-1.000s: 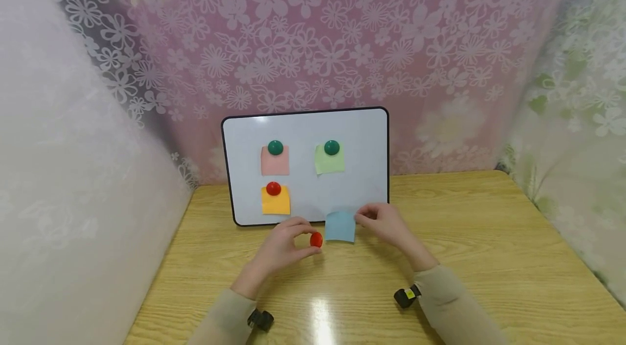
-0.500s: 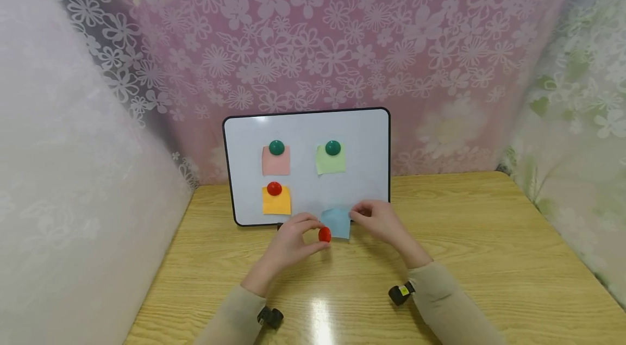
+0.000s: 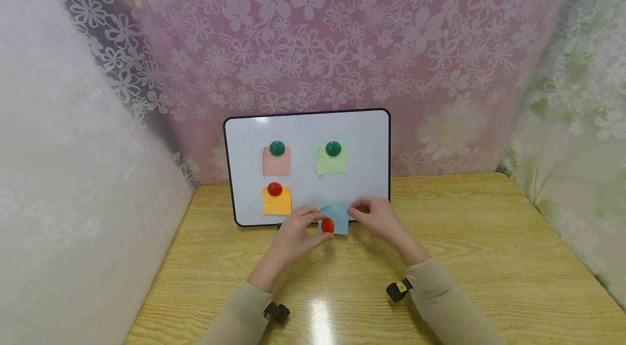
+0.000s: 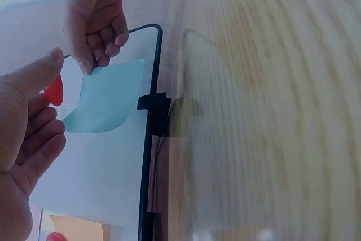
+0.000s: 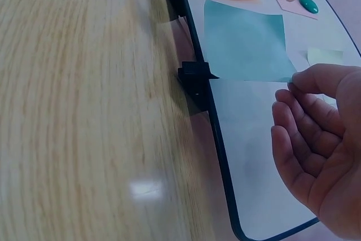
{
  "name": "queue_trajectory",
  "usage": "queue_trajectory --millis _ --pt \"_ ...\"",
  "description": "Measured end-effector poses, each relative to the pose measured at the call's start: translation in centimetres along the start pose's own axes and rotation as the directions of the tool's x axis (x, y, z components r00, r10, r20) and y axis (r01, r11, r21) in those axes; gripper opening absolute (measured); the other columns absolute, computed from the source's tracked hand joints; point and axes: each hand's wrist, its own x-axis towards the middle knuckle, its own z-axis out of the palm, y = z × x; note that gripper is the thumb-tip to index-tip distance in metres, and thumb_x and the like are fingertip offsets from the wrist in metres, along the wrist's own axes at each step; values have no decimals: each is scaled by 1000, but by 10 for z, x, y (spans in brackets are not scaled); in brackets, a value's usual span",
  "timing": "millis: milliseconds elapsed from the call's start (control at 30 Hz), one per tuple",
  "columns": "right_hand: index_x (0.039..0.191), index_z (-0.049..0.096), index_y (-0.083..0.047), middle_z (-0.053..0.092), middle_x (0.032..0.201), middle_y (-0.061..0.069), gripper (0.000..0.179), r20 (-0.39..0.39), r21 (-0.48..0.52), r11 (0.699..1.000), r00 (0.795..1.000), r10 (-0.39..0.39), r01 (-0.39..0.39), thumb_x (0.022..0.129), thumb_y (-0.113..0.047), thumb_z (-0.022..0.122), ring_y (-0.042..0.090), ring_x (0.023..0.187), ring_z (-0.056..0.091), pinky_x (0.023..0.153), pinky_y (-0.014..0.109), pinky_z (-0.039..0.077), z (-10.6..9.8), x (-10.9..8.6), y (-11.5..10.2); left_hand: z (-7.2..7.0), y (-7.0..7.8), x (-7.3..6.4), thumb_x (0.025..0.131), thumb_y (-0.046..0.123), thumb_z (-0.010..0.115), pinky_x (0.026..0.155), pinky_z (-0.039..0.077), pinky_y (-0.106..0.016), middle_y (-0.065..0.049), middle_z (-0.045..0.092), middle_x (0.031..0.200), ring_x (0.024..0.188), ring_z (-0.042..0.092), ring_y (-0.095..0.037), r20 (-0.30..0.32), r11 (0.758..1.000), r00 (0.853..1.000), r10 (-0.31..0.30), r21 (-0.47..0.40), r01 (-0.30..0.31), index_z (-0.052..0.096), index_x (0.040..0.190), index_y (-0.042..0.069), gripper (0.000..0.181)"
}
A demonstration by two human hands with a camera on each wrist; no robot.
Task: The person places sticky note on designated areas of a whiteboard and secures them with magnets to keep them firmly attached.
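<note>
My left hand (image 3: pixel 295 237) pinches a round red magnet (image 3: pixel 327 225) between thumb and fingers, its flat underside with a dark centre showing in the right wrist view. My right hand (image 3: pixel 380 220) pinches a blue sticky note (image 3: pixel 340 218) by its upper right corner, thumb against index finger in the right wrist view (image 5: pixel 321 134). The note overlaps the lower edge of the whiteboard (image 3: pixel 308 133). From the head, the red magnet covers the note's left part. In the left wrist view the note (image 4: pixel 113 97) hangs slightly curled between both hands.
On the board, green magnets hold a pink note (image 3: pixel 276 164) and a light green note (image 3: pixel 331 163). Another red magnet (image 3: pixel 275 189) holds an orange note (image 3: pixel 277 205). Black clips (image 5: pixel 196 71) grip the board's lower frame, above the wooden table (image 3: pixel 195 269).
Both hands have moved up toward the board. The blue note has shifted up and left with my right hand, and the red magnet has come rightward in front of it.
</note>
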Motion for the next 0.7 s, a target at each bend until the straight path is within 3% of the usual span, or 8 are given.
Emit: queue_trajectory --millis 167,367,700 --pt "104 81 -12 76 98 -1 15 0 -8 1000 1000 -12 12 103 -25 74 18 92 69 86 45 58 -1 1 -1 0 2 4 86 28 93 92 58 -29 0 71 111 104 66 -19 -1 1000 1000 -19 2 19 80 116 6 40" --pt "103 81 -11 76 97 -1 13 -7 -2 1000 1000 -22 22 103 -23 74 18 90 68 83 44 58 -2 2 -1 0 2 8 84 23 95 89 58 -31 -3 71 109 101 68 -27 -27 1000 1000 11 18 -10 80 113 3 39" --pt "104 81 -12 76 97 -1 14 0 -19 999 1000 -26 26 103 -24 74 17 90 69 85 45 58 -1 3 1 3 -4 7 86 28 94 92 58 -28 -3 71 112 105 65 -18 -70 996 997 22 83 -16 79 117 4 42"
